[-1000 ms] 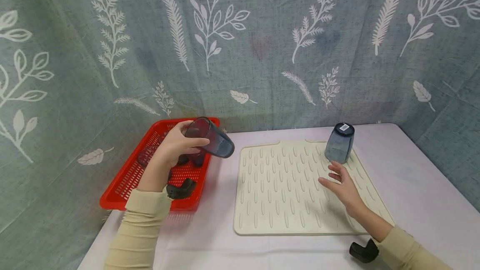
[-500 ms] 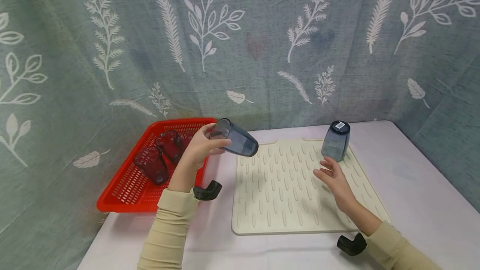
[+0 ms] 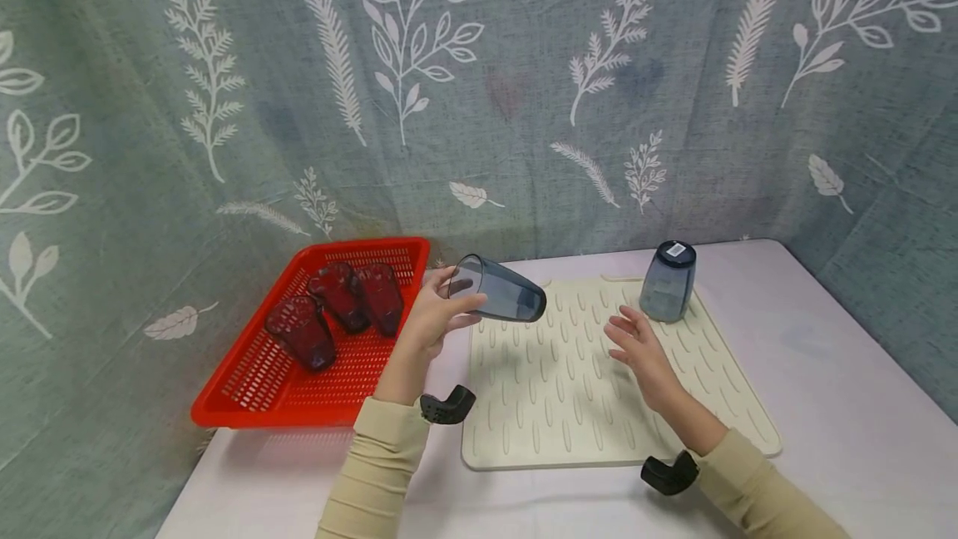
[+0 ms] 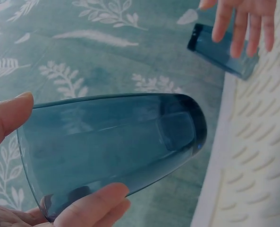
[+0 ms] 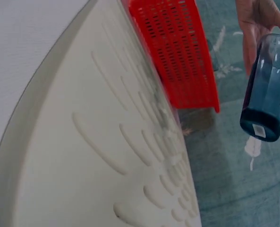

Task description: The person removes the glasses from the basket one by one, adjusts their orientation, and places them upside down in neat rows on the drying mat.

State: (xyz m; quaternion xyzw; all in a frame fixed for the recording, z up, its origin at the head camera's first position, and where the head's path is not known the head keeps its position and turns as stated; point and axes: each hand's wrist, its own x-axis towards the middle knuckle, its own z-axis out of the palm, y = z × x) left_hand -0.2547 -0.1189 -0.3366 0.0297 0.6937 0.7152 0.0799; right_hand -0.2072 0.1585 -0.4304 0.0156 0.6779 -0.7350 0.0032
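Note:
My left hand [image 3: 437, 318] grips a smoky blue tumbler [image 3: 500, 298] near its mouth, lying on its side in the air over the left edge of the cream ribbed mat [image 3: 569, 389]. The left wrist view shows that tumbler [image 4: 111, 146] close up between thumb and fingers. A second blue tumbler [image 3: 668, 281] stands upside down at the mat's far right corner. My right hand [image 3: 636, 348] hovers open over the mat, just left of that tumbler, holding nothing. The right wrist view catches the held tumbler [image 5: 268, 90] and the left hand's fingers [image 5: 258, 21].
A red perforated basket [image 3: 254, 393] at the left holds three dark red tumblers [image 3: 340, 298] lying down. The white table [image 3: 838, 406] ends near me and at the right. A leaf-patterned curtain [image 3: 479, 81] closes the back and sides.
My left hand has carried the blue tumbler rightward from above the basket to the mat's left edge. My right hand has drifted left, away from the upside-down tumbler.

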